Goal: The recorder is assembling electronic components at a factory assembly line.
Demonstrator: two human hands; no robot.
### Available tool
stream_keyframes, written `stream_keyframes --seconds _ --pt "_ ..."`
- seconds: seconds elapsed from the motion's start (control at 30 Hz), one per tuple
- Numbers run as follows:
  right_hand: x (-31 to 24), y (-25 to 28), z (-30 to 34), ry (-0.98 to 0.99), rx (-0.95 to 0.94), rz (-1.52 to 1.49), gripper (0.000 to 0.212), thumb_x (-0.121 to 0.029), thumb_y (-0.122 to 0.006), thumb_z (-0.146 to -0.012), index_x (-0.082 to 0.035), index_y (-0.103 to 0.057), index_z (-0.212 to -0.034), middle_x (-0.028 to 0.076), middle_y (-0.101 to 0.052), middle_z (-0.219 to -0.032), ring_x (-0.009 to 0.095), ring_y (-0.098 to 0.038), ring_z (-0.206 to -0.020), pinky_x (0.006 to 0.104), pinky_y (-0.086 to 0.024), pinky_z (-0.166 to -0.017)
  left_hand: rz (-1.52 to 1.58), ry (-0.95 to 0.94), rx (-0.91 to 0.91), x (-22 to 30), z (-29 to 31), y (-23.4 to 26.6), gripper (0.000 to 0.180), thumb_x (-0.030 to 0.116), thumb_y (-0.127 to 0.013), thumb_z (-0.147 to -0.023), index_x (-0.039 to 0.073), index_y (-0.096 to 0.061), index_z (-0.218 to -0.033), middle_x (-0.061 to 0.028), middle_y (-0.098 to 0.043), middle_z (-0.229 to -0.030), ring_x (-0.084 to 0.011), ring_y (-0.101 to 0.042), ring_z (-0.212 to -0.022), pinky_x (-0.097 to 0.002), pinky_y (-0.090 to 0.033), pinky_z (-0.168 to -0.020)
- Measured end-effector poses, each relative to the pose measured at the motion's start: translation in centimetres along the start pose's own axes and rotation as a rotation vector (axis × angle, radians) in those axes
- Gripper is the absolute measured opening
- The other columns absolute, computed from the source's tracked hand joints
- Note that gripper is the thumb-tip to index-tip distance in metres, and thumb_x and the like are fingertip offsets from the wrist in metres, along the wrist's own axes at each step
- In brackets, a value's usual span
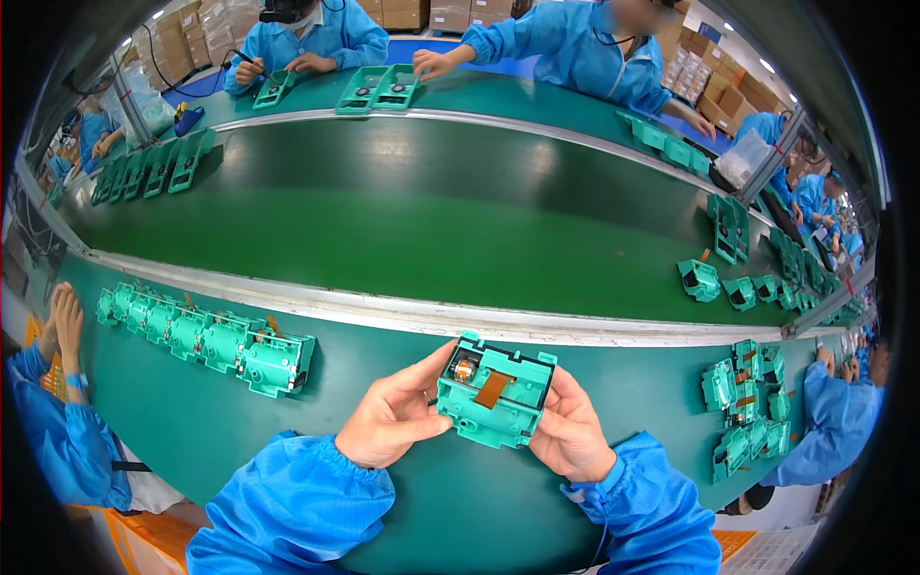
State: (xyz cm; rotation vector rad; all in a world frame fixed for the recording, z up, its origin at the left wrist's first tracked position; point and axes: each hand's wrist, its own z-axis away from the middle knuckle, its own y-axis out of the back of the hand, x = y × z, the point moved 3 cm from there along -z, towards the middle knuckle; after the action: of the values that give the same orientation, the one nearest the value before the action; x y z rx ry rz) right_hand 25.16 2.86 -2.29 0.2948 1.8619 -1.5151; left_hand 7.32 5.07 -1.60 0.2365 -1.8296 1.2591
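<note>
Between my two hands, a little above the green worktop [460, 517], is a green plastic housing [508, 425]. A brown flat ribbon cable [493, 389] lies across its upper side, and a small round metallic part [465, 370] sits in a dark opening at its left. My left hand [395, 412] grips the left end, thumb on the near side. The right end is held by my right hand [573, 428], its fingers partly hidden behind the housing. To the left stands a row of similar green housings [273, 364], with ribbon cables sticking up from some.
Another cluster of green housings [743, 393] stands at the right. Past a pale metal rail [383, 311] runs a green conveyor belt [431, 220] carrying more housings [699, 279]. Co-workers in blue sit across it; a co-worker's hands [65, 326] rest at far left, another's sleeve [834, 422] at right.
</note>
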Motion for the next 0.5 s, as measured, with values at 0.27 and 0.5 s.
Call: stream_keyframes --seconds 0.27,0.5 --pt "0.8 -0.2 0.7 0.194 0.002 0.190 0.046 0.006 -0.054 -0.078 -0.002 -0.040 -0.122 0.014 -0.053 -0.111 0.020 -0.051 -0.102 0.0321 -0.042 -0.086 -0.544 -0.273 0.116 -1.1 0.6 -1.4 0.092 0.002 -0.074 -0.062 0.000 -0.016 -0.133 -0.0112 -0.016 -0.137 -0.0235 -0.020 -0.126 -0.0399 -0.025 -0.100" --pt "-1.4 -4.2 1.3 0.761 0.012 1.523 0.081 -0.036 -0.080 -0.050 0.006 -0.046 -0.112 0.018 -0.044 -0.115 0.035 -0.042 -0.105 0.0403 -0.038 -0.083 0.369 0.150 0.054 -2.8 1.3 0.6 0.073 0.015 -0.068 -0.070 0.001 -0.027 -0.129 -0.0148 -0.032 -0.131 -0.0262 -0.036 -0.118 -0.0436 -0.030 -0.097"
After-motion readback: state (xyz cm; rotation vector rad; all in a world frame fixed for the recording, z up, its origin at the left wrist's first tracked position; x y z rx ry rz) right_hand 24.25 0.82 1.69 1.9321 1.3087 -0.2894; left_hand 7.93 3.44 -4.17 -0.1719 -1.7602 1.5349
